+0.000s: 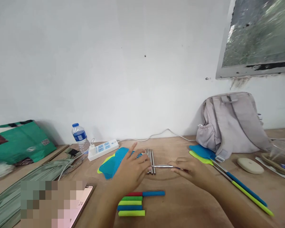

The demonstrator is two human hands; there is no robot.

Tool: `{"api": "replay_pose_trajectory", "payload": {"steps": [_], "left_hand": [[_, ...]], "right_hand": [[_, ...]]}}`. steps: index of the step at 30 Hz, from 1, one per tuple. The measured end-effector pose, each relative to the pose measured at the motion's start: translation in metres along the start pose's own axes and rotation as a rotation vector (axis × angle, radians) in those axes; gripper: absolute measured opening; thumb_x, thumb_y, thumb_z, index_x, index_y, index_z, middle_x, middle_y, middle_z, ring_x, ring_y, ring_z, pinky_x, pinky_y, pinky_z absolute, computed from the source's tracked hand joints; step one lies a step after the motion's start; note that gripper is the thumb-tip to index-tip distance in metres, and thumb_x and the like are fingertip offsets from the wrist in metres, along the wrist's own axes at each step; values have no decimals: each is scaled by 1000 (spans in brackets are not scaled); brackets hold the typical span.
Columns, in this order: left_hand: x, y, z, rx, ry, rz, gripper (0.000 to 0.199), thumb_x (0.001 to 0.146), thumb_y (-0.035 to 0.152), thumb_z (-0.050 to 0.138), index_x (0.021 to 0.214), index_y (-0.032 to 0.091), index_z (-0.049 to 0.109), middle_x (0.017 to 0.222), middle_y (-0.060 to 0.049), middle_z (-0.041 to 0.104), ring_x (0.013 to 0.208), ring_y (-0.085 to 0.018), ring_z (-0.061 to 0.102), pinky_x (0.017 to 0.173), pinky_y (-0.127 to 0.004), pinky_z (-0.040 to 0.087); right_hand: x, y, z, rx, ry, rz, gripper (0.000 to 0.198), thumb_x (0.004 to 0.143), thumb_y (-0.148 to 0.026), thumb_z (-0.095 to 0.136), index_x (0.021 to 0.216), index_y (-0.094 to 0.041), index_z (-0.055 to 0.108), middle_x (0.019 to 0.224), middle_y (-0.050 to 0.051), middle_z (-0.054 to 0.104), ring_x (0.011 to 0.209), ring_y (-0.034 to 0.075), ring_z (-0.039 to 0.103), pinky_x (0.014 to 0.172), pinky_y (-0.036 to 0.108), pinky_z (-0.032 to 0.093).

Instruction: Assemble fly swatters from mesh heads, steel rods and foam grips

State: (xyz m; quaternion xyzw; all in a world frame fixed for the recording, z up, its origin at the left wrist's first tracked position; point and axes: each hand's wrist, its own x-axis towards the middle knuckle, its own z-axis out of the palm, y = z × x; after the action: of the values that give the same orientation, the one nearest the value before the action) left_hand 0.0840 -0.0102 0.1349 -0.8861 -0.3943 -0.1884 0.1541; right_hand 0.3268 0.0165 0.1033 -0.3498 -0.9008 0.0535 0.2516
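Observation:
A thin silvery metal rod (162, 166) lies level between my hands, above the table. My left hand (136, 164) pinches its left end between thumb and fingertips, with the index finger raised. The fingers of my right hand (190, 169) close round the other end, hiding it. Several more metal rods (153, 158) lie side by side just behind. Partly under my left hand are blue and yellow-green fly swatter heads (109, 167). Nearer me, several coloured handle sleeves (131, 207) in red, green, yellow and blue lie in a stack of rows, partly behind my left forearm.
To the right lie two whole fly swatters (242, 183), blue and yellow-green, before a grey backpack (235, 123). A white power strip (103, 149), a water bottle (80, 136), a green bag (26, 142) and a phone (82, 202) are on the left. A pale oval object (250, 165) sits far right.

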Motion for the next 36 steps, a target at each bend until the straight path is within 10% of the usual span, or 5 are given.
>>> {"api": "replay_pose_trajectory", "payload": {"steps": [6, 13, 17, 25, 36], "left_hand": [[-8, -35, 0, -135, -134, -37, 22, 87, 25, 38, 75, 21, 56, 76, 1, 59, 88, -15, 48, 86, -33, 37], [-19, -56, -3, -106, -143, -48, 23, 86, 28, 40, 73, 22, 57, 78, 2, 60, 93, -15, 51, 95, -38, 31], [-8, -36, 14, 73, 58, -78, 17, 84, 23, 43, 89, 24, 59, 100, -1, 60, 111, -21, 44, 99, -46, 24], [15, 20, 53, 176, 99, -82, 11, 84, 26, 46, 80, 20, 54, 72, 0, 58, 68, -18, 55, 61, -30, 40], [-11, -38, 22, 390, 201, 62, 23, 88, 28, 38, 70, 20, 50, 62, 2, 51, 57, -12, 47, 56, -28, 29]], "right_hand": [[-5, 26, -12, -24, -45, 12, 27, 86, -34, 41, 98, -24, 64, 83, 2, 66, 74, 13, 59, 63, 23, 40], [-12, 41, -29, -11, -80, 30, 29, 85, -37, 42, 98, -23, 64, 88, 4, 67, 78, 15, 61, 66, 25, 44], [-11, 35, -24, -94, -26, 73, 27, 85, -34, 41, 95, -22, 63, 90, 3, 67, 79, 15, 61, 66, 26, 45], [-5, 13, -7, -53, -14, 40, 27, 86, -33, 40, 98, -23, 62, 90, 4, 67, 80, 15, 61, 67, 25, 45], [-16, 33, -27, 88, -59, 76, 31, 84, -43, 40, 86, -27, 67, 84, 1, 68, 74, 16, 60, 70, 29, 47]]}}
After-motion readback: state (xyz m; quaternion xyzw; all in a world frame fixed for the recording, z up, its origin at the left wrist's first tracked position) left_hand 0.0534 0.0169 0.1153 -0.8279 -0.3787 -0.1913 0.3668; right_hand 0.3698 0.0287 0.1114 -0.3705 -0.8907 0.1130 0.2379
